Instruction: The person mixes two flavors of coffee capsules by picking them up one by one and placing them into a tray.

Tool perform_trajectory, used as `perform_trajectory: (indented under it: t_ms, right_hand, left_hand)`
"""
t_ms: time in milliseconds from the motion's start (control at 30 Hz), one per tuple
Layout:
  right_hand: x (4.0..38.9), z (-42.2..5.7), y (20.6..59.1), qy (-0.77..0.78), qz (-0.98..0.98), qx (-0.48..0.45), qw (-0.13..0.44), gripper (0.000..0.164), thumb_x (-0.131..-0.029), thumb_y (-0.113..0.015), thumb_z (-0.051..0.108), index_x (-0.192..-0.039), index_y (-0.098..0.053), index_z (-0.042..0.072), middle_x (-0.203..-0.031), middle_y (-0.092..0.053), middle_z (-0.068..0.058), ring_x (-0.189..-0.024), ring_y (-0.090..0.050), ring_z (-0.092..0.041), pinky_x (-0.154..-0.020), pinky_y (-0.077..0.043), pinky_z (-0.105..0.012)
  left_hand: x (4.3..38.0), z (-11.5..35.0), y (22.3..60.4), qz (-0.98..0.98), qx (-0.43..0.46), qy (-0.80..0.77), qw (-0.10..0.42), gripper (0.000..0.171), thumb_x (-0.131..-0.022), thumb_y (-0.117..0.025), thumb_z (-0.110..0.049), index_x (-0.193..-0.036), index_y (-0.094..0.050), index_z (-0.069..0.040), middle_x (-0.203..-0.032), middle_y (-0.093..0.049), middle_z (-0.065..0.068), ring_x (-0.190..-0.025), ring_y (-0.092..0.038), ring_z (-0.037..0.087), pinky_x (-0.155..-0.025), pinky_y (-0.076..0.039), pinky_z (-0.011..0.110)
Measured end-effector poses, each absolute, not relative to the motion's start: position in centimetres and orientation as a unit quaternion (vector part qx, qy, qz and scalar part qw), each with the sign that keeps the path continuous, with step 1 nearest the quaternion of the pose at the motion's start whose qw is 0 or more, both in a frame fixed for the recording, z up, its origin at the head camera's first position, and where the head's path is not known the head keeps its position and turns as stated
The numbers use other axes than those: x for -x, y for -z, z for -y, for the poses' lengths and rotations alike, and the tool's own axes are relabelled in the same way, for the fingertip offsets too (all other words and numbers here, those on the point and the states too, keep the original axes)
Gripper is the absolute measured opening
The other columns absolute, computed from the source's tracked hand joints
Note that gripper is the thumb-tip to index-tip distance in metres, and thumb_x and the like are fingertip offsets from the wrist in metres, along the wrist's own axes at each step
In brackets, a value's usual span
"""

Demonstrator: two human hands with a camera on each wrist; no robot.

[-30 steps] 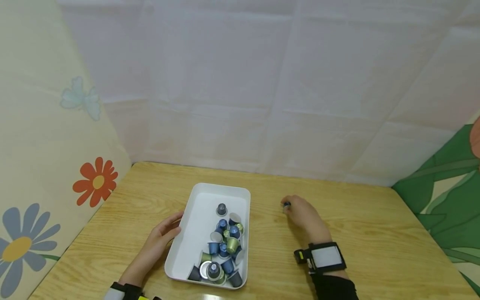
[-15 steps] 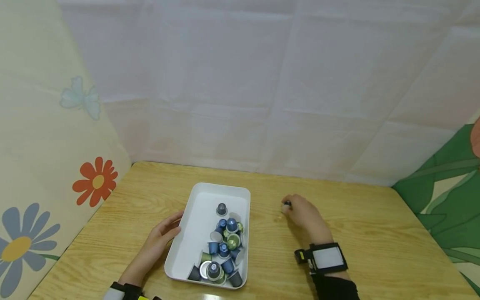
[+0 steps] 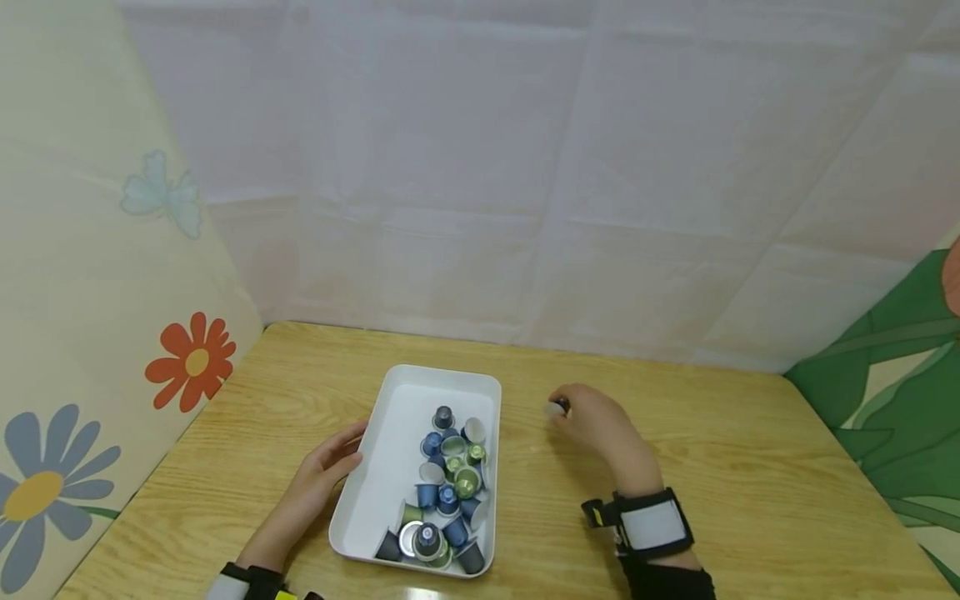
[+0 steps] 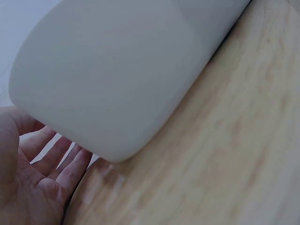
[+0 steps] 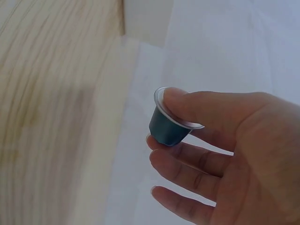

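Note:
My right hand is above the table, right of the tray. It pinches a dark teal coffee capsule, with the thumb on the silver lid and a fingertip under the narrow base; the other fingers spread loosely. The white tray carries a heap of blue, green, grey and dark coffee capsules, mostly along its right and near sides. One grey capsule stands upright a little beyond the heap. On the tray's left side, the extended fingers of my left hand touch the outer wall; in the left wrist view these fingers are partly hidden behind the tray.
A wooden table bears the tray. White cloth hangs behind it. Flower-patterned cloth stands at the left, and a green leaf-patterned one at the right.
My right hand has shifted slightly left with its capsule, whose pale lid has turned into view. Several capsules at the heap's far end have tumbled and rearranged. The left hand and tray stay put.

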State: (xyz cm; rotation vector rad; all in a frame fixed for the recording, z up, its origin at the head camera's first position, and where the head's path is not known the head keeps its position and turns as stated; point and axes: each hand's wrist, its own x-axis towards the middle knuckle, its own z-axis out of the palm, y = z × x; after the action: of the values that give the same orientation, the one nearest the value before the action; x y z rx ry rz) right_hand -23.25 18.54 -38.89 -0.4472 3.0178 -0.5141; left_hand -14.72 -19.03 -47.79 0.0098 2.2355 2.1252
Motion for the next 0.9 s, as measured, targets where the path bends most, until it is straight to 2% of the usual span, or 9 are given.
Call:
perform_trajectory:
  t_ms: [100, 367, 700, 900]
  right_hand:
    - [22.8, -17.6, 38.3, 0.165, -0.974, 0.152, 0.019, 0.027, -0.091, -0.072, 0.017, -0.112, -0.069, 0.001, -0.109, -0.069, -0.013, -0.100, -0.064, -0.030, -0.085, -0.051, -0.048]
    - [21.7, -15.3, 37.4, 0.160, -0.970, 0.181, 0.020, 0.028, -0.092, -0.072, 0.023, -0.112, -0.069, 0.004, -0.107, -0.070, -0.009, -0.100, -0.065, -0.028, -0.086, -0.051, -0.046]
    - [19.6, -12.5, 37.4, 0.162, -0.951, 0.263, -0.027, 0.025, -0.088, -0.076, 0.022, -0.106, -0.072, 0.006, -0.096, -0.071, -0.003, -0.086, -0.067, -0.018, -0.076, -0.054, -0.036]
    - [17.9, -10.9, 37.0, 0.142, -0.935, 0.324, -0.011, 0.024, -0.087, -0.076, 0.019, -0.106, -0.072, 0.006, -0.092, -0.069, -0.001, -0.078, -0.062, -0.013, -0.070, -0.052, -0.031]
  left_hand:
    - [14.7, 19.0, 47.8, -0.721, -0.005, -0.693, 0.029, 0.051, -0.099, -0.058, -0.012, -0.145, -0.044, 0.004, -0.146, -0.047, 0.021, -0.125, -0.051, 0.020, -0.092, -0.046, 0.022]
    - [14.7, 19.1, 47.8, -0.713, -0.013, -0.701, 0.034, 0.051, -0.099, -0.057, -0.010, -0.146, -0.042, 0.004, -0.148, -0.045, 0.021, -0.117, -0.054, 0.004, -0.091, -0.048, 0.024]
    - [14.7, 19.0, 47.6, -0.710, -0.023, -0.703, 0.037, 0.052, -0.100, -0.057, -0.010, -0.146, -0.041, 0.006, -0.147, -0.044, 0.024, -0.122, -0.052, 0.012, -0.092, -0.047, 0.024]
    - [14.7, 19.0, 47.7, -0.715, -0.021, -0.698, 0.032, 0.051, -0.100, -0.056, -0.009, -0.146, -0.041, 0.006, -0.147, -0.045, 0.024, -0.130, -0.046, 0.032, -0.092, -0.046, 0.022]
